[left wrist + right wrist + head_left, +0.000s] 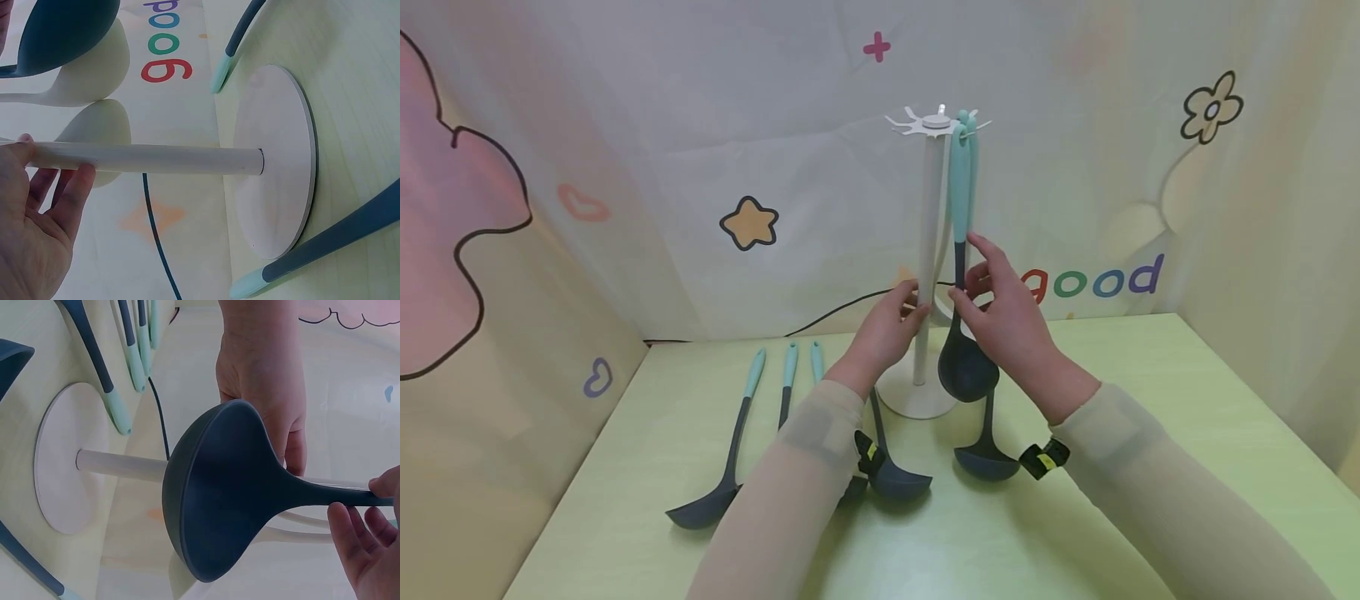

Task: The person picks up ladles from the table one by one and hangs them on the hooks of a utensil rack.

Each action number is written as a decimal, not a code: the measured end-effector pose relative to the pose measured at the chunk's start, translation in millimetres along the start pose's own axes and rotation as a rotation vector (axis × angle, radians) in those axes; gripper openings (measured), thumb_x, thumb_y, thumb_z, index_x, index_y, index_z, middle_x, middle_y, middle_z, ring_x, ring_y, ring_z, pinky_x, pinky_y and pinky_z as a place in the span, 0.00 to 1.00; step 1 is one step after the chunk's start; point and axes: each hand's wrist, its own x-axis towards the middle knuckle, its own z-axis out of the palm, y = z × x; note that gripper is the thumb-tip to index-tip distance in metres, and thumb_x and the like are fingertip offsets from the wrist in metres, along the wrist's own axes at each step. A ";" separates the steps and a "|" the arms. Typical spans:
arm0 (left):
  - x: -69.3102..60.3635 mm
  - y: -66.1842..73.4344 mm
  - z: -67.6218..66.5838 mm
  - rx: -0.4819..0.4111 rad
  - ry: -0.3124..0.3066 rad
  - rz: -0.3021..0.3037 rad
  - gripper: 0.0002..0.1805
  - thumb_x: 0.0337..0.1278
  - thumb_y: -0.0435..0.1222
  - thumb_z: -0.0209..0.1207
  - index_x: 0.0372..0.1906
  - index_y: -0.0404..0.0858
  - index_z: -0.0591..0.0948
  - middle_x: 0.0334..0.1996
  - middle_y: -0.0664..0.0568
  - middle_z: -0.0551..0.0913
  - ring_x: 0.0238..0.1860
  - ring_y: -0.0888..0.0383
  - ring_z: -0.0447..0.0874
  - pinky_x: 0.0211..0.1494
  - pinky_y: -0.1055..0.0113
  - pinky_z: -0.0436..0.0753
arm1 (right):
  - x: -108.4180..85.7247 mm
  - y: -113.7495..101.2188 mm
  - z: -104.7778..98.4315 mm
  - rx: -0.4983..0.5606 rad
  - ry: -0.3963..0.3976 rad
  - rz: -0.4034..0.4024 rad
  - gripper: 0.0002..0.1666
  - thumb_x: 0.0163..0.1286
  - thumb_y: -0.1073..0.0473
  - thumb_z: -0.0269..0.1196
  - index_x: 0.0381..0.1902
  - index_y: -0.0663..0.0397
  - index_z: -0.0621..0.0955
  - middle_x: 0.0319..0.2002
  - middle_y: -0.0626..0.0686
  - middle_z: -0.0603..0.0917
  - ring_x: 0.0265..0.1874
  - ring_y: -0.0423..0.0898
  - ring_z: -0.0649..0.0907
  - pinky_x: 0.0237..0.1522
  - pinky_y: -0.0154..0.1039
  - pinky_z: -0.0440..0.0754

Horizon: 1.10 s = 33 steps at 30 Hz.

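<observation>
My left hand point(883, 333) grips the white post point(933, 208) of an upright utensil stand, which has a ring of hooks point(917, 127) on top and a round base point(917, 406). With my right hand point(1017, 329) I pinch the dark blue stem of a ladle point(967, 367) that has a mint handle. The ladle is upright, its handle's holed end at a hook on the stand's right side. Whether the hook passes fully through the hole, I cannot tell. Behind it, in the left wrist view, pale utensils point(103, 65) hang by the post.
Dark ladles with mint handles lie on the light green table point(1075, 517): one at the left point(703, 508), one by my left sleeve point(901, 483) and one below the held ladle point(987, 465). My left arm partly covers others. A printed curtain point(820, 75) stands behind.
</observation>
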 end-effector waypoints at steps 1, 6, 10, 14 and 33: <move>-0.2 0.4 0.0 0.000 -0.004 -0.001 0.22 0.75 0.44 0.51 0.69 0.47 0.68 0.53 0.50 0.78 0.55 0.52 0.78 0.52 0.54 0.83 | -0.4 0.4 -0.3 0.000 -0.002 -0.001 0.42 0.71 0.59 0.63 0.77 0.43 0.57 0.43 0.55 0.75 0.43 0.50 0.81 0.44 0.48 0.83; -0.4 1.7 -0.9 -0.005 -0.012 -0.001 0.23 0.75 0.44 0.51 0.69 0.47 0.68 0.54 0.49 0.77 0.55 0.53 0.78 0.51 0.54 0.83 | -1.9 2.0 -2.5 0.003 -0.013 0.012 0.41 0.71 0.57 0.64 0.76 0.42 0.59 0.43 0.54 0.75 0.43 0.49 0.81 0.45 0.48 0.83; -0.2 1.8 -1.4 -0.003 -0.011 0.010 0.22 0.75 0.43 0.52 0.69 0.46 0.68 0.53 0.49 0.78 0.56 0.52 0.78 0.52 0.54 0.83 | -2.4 4.8 -4.4 -0.005 -0.020 0.053 0.40 0.71 0.55 0.64 0.76 0.41 0.60 0.44 0.53 0.75 0.44 0.49 0.81 0.47 0.48 0.83; -0.2 1.5 -0.9 -0.005 -0.012 0.008 0.22 0.75 0.43 0.51 0.69 0.46 0.68 0.53 0.50 0.77 0.56 0.52 0.78 0.53 0.54 0.83 | -3.6 7.9 -7.3 -0.017 -0.024 0.080 0.38 0.72 0.54 0.62 0.75 0.43 0.61 0.45 0.54 0.75 0.44 0.50 0.81 0.48 0.49 0.83; -1.7 0.0 1.1 -0.002 0.004 0.004 0.22 0.75 0.43 0.51 0.69 0.47 0.68 0.52 0.51 0.77 0.55 0.53 0.79 0.52 0.55 0.83 | 7.0 67.3 -20.0 -0.036 -0.036 0.293 0.33 0.76 0.54 0.53 0.74 0.54 0.59 0.48 0.58 0.72 0.46 0.55 0.78 0.41 0.45 0.80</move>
